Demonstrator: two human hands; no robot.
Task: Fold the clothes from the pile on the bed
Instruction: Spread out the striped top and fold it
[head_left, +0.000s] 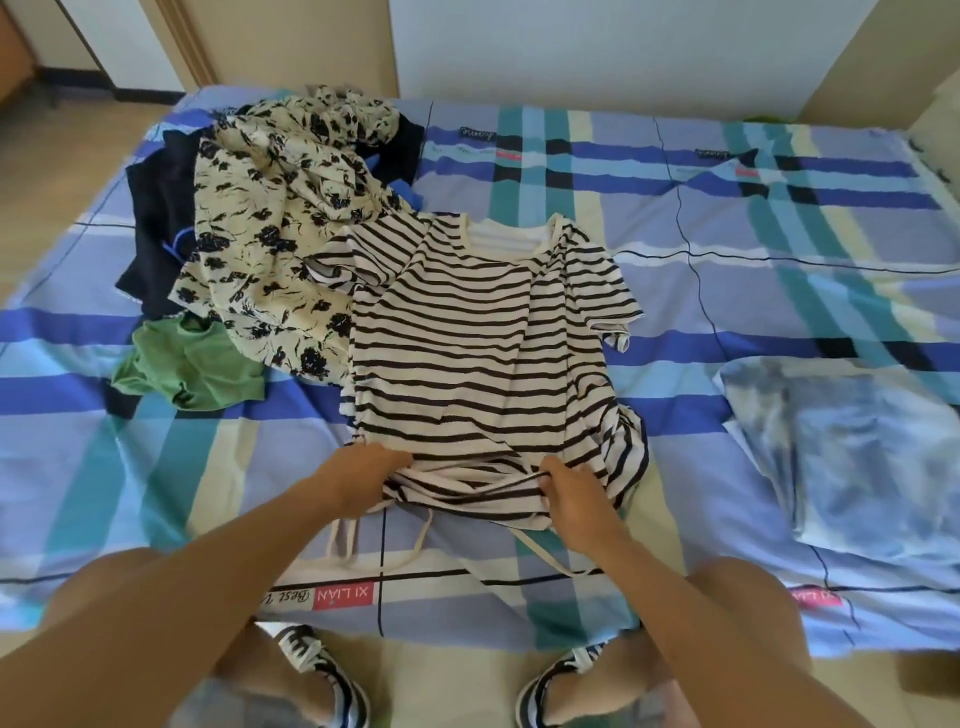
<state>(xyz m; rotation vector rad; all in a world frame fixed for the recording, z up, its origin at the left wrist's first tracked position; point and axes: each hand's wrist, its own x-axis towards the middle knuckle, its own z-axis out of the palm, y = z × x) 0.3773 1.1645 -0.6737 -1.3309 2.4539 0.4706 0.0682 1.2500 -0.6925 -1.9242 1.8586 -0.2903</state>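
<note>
Both grips, left hand (363, 475) and right hand (574, 493), closed tight on near hem of striped T-shirt (467, 338), flat on bed (727, 218).

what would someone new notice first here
The striped shirt spread mid-bed, its hem gripped by the left hand and right hand. Left of it sits the pile, topped by a floral garment. A pale blue folded piece lies at right.

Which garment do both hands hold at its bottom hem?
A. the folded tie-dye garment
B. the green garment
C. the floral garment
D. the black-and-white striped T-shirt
D: the left hand and the right hand both grip the bunched hem of the striped T-shirt, which lies spread on the bed.
</note>
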